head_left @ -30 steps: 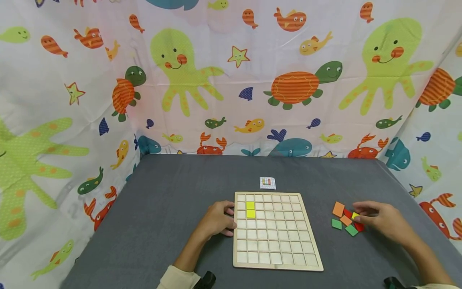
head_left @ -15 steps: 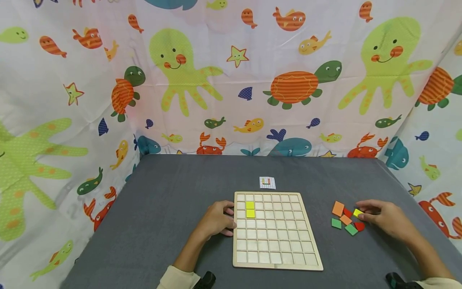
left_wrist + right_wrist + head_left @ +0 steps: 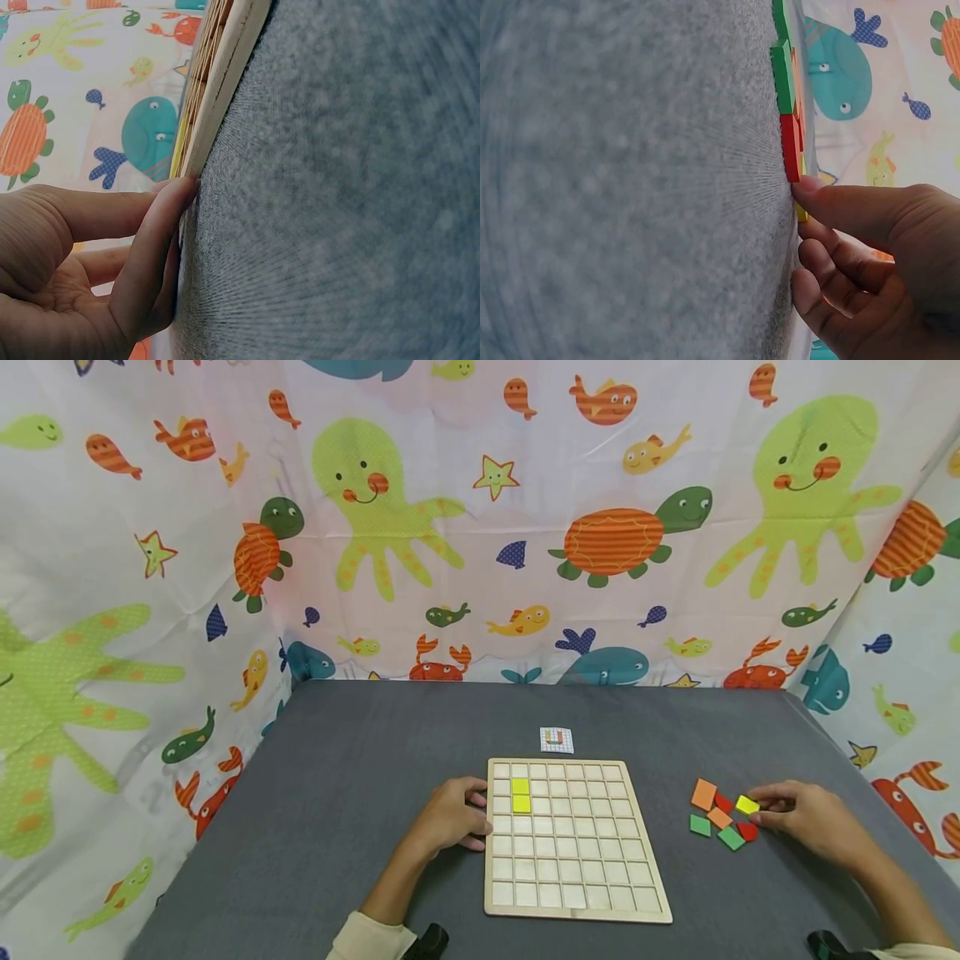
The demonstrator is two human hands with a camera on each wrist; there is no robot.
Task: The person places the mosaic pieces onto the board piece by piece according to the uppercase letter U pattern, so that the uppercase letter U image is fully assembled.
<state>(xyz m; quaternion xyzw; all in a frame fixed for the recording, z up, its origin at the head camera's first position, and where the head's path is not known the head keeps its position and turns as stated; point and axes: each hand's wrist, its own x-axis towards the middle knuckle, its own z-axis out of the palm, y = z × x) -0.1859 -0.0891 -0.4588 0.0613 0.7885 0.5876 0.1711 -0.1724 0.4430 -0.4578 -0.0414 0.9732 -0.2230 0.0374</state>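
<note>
A pale wooden grid board (image 3: pixel 577 917) lies on the grey table in the head view, with two yellow tiles (image 3: pixel 521 795) in its second column near the top. My left hand (image 3: pixel 450 814) rests at the board's left edge, and the left wrist view has its fingertips touching the rim. To the right of the board my right hand (image 3: pixel 810 818) pinches a yellow tile (image 3: pixel 747 805) between thumb and index finger. Beside that tile lie two orange tiles (image 3: pixel 703 794), two green tiles (image 3: pixel 700 826) and red tiles (image 3: pixel 747 832) in a loose group. The right wrist view has the yellow tile (image 3: pixel 802 214) partly covered by the fingers.
A small white card (image 3: pixel 557 740) with a coloured U-shaped pattern on a grid lies just beyond the board. Behind and along the sides of the grey table (image 3: pixel 375 718) hangs a white curtain (image 3: pixel 480 527) printed with sea animals.
My right hand has drawn back slightly to the right, and the yellow tile has slid a little the same way, away from the red tiles. The left hand and board stay put.
</note>
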